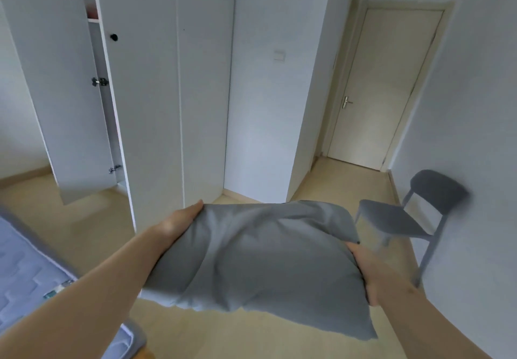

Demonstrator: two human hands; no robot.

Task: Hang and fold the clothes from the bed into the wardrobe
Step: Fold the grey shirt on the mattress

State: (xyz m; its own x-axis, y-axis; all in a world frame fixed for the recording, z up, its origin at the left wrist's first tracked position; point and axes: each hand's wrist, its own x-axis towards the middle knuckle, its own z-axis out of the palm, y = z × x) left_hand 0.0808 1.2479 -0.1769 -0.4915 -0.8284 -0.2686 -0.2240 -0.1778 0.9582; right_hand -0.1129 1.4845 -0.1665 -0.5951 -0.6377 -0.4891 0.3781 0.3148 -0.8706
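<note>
A folded grey garment (257, 263) lies across both my hands, held level above the floor in the middle of the view. My left hand (179, 221) supports its left edge, thumb on top and fingers hidden beneath the cloth. My right hand (375, 272) grips its right edge, fingers tucked under the fabric. The white wardrobe (156, 92) stands ahead on the left, one door (56, 84) swung open. A sliver of its inside shows a shelf (93, 19) high up. The bed (25, 272) with its pale blue mattress is at the lower left.
A grey chair (405, 218) stands by the right wall, just beyond my right hand. A closed cream door (383, 89) is at the back right. Pale wooden floor (92, 227) stretches between the bed and the wardrobe.
</note>
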